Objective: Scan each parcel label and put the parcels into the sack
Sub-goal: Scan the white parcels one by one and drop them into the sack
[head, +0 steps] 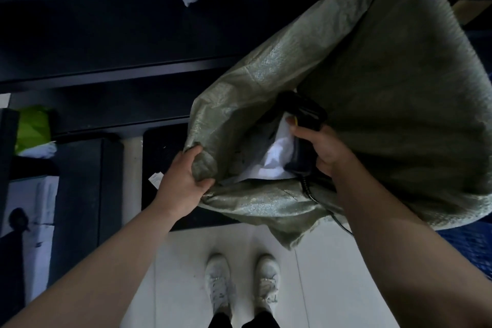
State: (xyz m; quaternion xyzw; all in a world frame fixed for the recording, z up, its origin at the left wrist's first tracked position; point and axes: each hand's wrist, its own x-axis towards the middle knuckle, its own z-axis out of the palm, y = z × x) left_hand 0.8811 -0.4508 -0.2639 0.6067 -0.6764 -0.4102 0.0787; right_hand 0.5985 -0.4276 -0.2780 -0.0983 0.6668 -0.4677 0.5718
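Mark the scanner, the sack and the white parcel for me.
scanner (306,112), head view, on its dark head.
sack (255,202), head view, on its near rim.
white parcel (277,160), head view, on its exposed face in the sack.

Pair of white trainers (267,279), toes pointing up-frame, on pale tiled floor (332,274).
Black mat (165,162) beyond the tiles, with a small white paper slip (155,177) lying near its left edge.
Pale upright post (132,168) just beside the mat, left.
Long dark work surface (106,34) across the upper left.
Blue mesh crate (471,253), lower right, partly seen.
Brown cardboard (464,8), top right corner.
White panel bearing a dark figure (18,221), far left.
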